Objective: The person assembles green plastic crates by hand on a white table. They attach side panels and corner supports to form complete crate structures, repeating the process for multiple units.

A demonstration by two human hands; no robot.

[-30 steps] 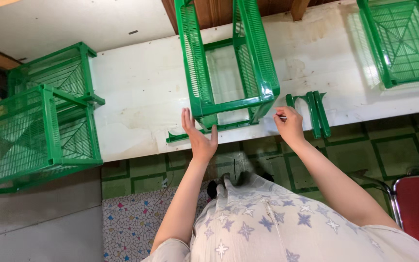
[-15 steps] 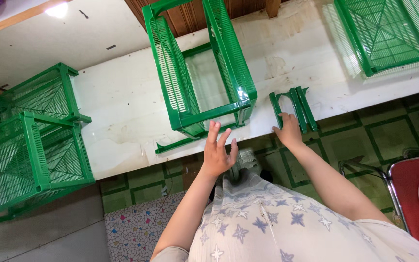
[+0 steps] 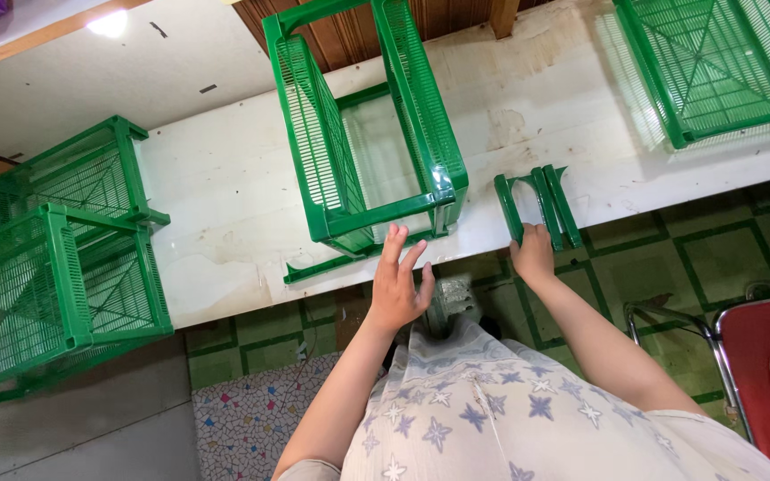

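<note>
Here, we look down at a white workbench (image 3: 225, 187) with green plastic mesh cages in several states. Our left hand (image 3: 398, 285) is spread open, fingertips at the near bottom edge of the half-built cage (image 3: 367, 134) in the middle; it grips nothing. Our right hand (image 3: 534, 254) rests on the near ends of the loose green frame pieces (image 3: 538, 207) lying flat at the bench edge, just right of that cage; whether the fingers close around them we cannot tell.

Progress, as we judge it: the middle cage has two mesh side walls up and a front frame joined, but its top is open and a green strip (image 3: 318, 267) lies loose beside its base. Two finished-looking cages (image 3: 55, 258) stand stacked at the left. Another mesh piece (image 3: 715, 62) lies far right, untouched. The frame pieces are not yet fitted.
</note>
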